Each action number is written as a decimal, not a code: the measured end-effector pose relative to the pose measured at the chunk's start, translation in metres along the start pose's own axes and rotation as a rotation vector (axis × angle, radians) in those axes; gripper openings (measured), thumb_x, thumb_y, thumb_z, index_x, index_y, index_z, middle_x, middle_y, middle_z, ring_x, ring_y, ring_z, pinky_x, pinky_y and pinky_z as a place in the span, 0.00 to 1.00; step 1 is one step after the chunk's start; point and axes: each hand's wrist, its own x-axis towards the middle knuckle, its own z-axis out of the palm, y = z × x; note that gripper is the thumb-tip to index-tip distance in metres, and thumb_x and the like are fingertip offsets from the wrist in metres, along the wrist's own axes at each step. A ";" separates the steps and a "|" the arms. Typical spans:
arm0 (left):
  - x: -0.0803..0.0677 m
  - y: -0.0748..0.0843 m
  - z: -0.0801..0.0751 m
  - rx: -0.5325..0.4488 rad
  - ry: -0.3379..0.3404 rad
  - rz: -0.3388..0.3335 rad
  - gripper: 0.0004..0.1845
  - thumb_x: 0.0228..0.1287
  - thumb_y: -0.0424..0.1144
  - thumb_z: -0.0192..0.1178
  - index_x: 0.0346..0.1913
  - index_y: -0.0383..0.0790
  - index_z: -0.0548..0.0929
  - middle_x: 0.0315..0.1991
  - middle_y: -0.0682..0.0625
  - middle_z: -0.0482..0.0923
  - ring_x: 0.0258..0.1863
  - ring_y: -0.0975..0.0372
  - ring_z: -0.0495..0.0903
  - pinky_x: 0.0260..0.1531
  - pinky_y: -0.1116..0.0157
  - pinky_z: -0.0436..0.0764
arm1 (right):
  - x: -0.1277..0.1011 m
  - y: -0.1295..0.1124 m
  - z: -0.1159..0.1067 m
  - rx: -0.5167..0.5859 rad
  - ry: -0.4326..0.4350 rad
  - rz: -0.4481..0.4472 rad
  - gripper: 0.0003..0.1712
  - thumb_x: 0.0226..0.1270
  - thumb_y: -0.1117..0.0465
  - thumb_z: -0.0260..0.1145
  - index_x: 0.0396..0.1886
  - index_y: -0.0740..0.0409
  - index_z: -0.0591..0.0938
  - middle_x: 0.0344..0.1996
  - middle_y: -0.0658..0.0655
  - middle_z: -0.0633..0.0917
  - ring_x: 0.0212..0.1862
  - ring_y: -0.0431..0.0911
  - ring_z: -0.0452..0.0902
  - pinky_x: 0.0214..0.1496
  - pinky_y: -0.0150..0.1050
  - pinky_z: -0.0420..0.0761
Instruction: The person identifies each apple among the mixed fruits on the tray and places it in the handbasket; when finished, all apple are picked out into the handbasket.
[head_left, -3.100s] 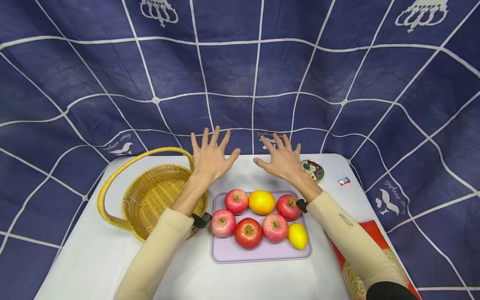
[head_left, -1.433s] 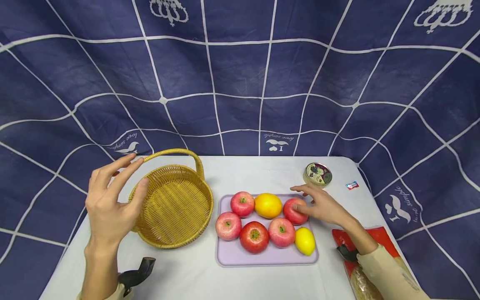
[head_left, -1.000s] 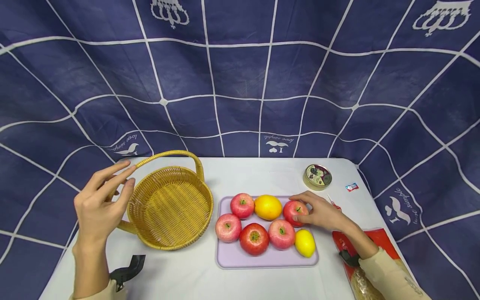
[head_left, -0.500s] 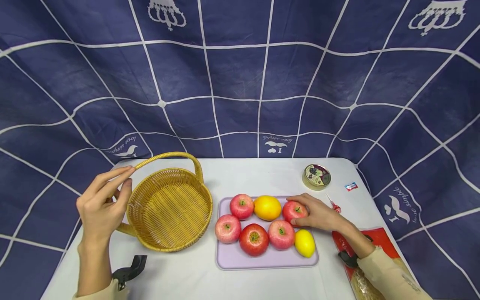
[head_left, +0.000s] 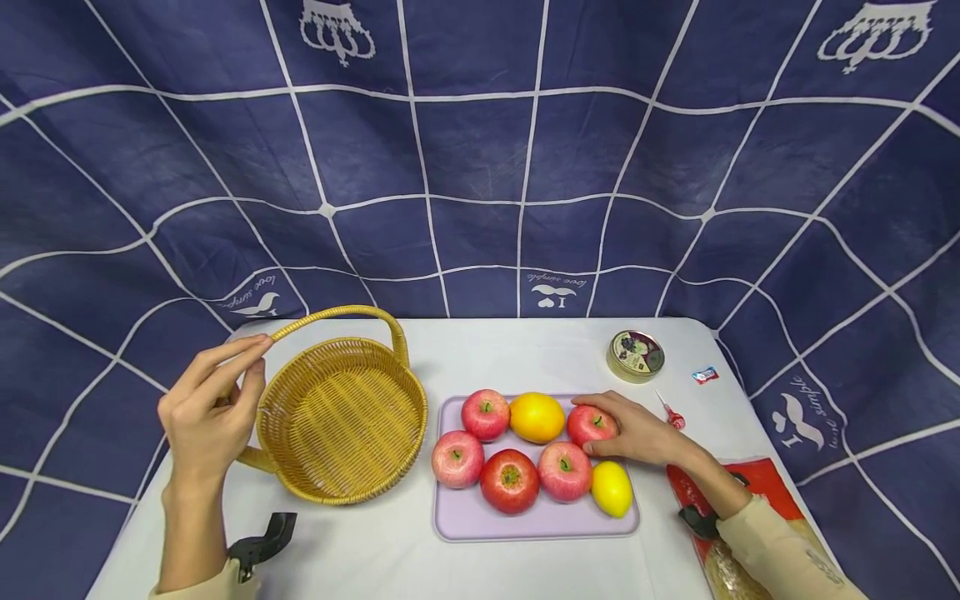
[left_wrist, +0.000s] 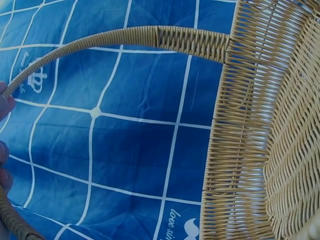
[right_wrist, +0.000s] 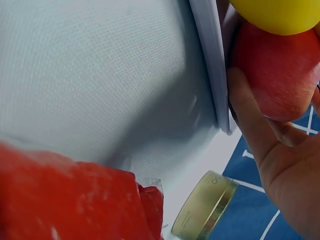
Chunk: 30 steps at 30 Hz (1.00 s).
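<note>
A woven yellow basket point(head_left: 341, 421) stands at the left of the white table. My left hand point(head_left: 258, 364) holds its arched handle point(head_left: 337, 313) between fingers and thumb; in the left wrist view the fingertips point(left_wrist: 4, 107) show beside the handle point(left_wrist: 125, 37) and the basket point(left_wrist: 280, 150). A lilac tray point(head_left: 536, 523) carries several red apples, an orange point(head_left: 537, 417) and a lemon point(head_left: 612, 488). My right hand point(head_left: 587, 427) curls round the back-right red apple point(head_left: 596, 419), which still rests on the tray. The right wrist view shows thumb and palm against that apple point(right_wrist: 277, 70).
A round tin point(head_left: 636, 353), a small wrapped sweet point(head_left: 703, 375) and a small red item point(head_left: 670, 412) lie at the back right. A red bag point(head_left: 757, 483) lies at the table's right front edge. Blue checked cloth hangs behind and around the table.
My right hand moved onto the back-right apple and its fingers closed round it. My left hand came down from above the basket onto its handle. The fruit has not moved.
</note>
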 end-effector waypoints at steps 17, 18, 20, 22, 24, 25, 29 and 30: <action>0.001 0.001 0.000 -0.005 0.000 -0.001 0.07 0.60 0.26 0.64 0.38 0.29 0.91 0.37 0.35 0.87 0.21 0.73 0.62 0.26 0.83 0.57 | 0.001 0.001 0.002 0.061 -0.009 0.045 0.41 0.55 0.43 0.77 0.70 0.40 0.74 0.53 0.46 0.78 0.52 0.44 0.75 0.56 0.46 0.79; 0.001 0.000 0.000 -0.006 0.002 -0.001 0.07 0.60 0.26 0.64 0.38 0.29 0.91 0.37 0.35 0.87 0.21 0.73 0.62 0.26 0.83 0.57 | 0.001 0.002 0.003 0.060 -0.007 0.045 0.41 0.55 0.43 0.77 0.69 0.39 0.74 0.54 0.47 0.78 0.52 0.44 0.75 0.56 0.46 0.79; 0.001 0.000 0.000 -0.005 0.004 0.000 0.07 0.60 0.26 0.64 0.37 0.30 0.91 0.37 0.35 0.87 0.21 0.73 0.62 0.26 0.83 0.57 | 0.001 0.002 0.003 0.061 -0.003 0.048 0.41 0.55 0.44 0.78 0.69 0.37 0.75 0.54 0.47 0.78 0.52 0.45 0.75 0.56 0.46 0.79; 0.001 0.000 0.000 -0.004 0.007 0.000 0.07 0.60 0.26 0.63 0.37 0.30 0.91 0.37 0.35 0.87 0.21 0.73 0.62 0.26 0.84 0.57 | 0.001 0.002 0.003 0.058 0.000 0.051 0.40 0.55 0.44 0.77 0.69 0.37 0.75 0.53 0.47 0.78 0.52 0.45 0.75 0.56 0.47 0.79; 0.001 0.000 0.000 -0.002 0.013 -0.001 0.07 0.60 0.26 0.63 0.37 0.30 0.91 0.37 0.35 0.87 0.20 0.73 0.62 0.26 0.84 0.57 | 0.001 0.002 0.003 0.054 0.004 0.053 0.40 0.55 0.44 0.77 0.69 0.38 0.75 0.53 0.47 0.78 0.52 0.45 0.75 0.56 0.47 0.78; 0.000 0.000 0.000 -0.002 0.016 -0.001 0.07 0.60 0.26 0.63 0.37 0.30 0.91 0.37 0.35 0.87 0.20 0.73 0.62 0.26 0.84 0.57 | 0.001 0.001 0.003 0.053 0.005 0.054 0.41 0.55 0.44 0.77 0.69 0.38 0.75 0.53 0.47 0.78 0.52 0.45 0.75 0.56 0.47 0.78; 0.000 0.000 0.001 -0.004 0.026 -0.002 0.07 0.60 0.26 0.64 0.37 0.30 0.91 0.38 0.35 0.87 0.20 0.73 0.61 0.26 0.84 0.57 | 0.001 0.000 0.003 0.045 0.017 0.055 0.40 0.55 0.44 0.78 0.69 0.39 0.75 0.53 0.48 0.78 0.51 0.45 0.75 0.56 0.48 0.78; -0.001 0.000 0.001 -0.006 0.028 -0.001 0.07 0.60 0.26 0.64 0.36 0.30 0.91 0.37 0.35 0.87 0.20 0.73 0.61 0.26 0.84 0.57 | 0.001 0.000 0.003 0.042 0.020 0.055 0.40 0.55 0.44 0.78 0.68 0.39 0.75 0.53 0.48 0.78 0.51 0.45 0.75 0.56 0.48 0.78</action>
